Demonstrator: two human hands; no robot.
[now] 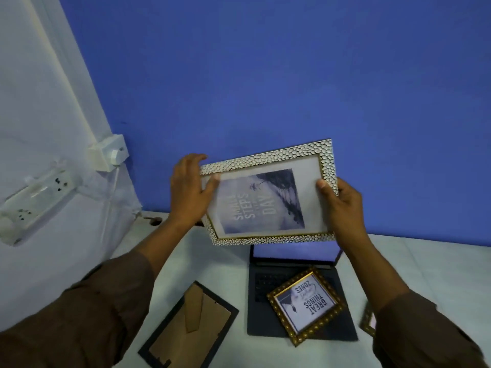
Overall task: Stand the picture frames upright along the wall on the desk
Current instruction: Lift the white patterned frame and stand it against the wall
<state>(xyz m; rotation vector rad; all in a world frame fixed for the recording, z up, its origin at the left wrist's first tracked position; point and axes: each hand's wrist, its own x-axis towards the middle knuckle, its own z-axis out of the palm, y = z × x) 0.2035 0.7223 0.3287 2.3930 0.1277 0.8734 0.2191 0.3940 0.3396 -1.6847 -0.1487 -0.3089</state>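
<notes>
A white pebbled frame (268, 192) with a "Small Steps" print is held in the air in front of the blue wall (265, 75), turned sideways and tilted. My left hand (190, 189) grips its left edge and my right hand (342, 205) grips its right edge. A small gold frame (305, 305) lies face up on the laptop. A black frame (190, 328) lies face down on the desk (425, 266), its cardboard stand showing. The corner of another gold frame (368, 321) peeks out beside my right sleeve.
A dark open laptop (268, 282) lies flat on the desk below the held frame. On the white side wall at the left are a power strip (37, 197) and a plugged adapter (109, 154) with a cable hanging down.
</notes>
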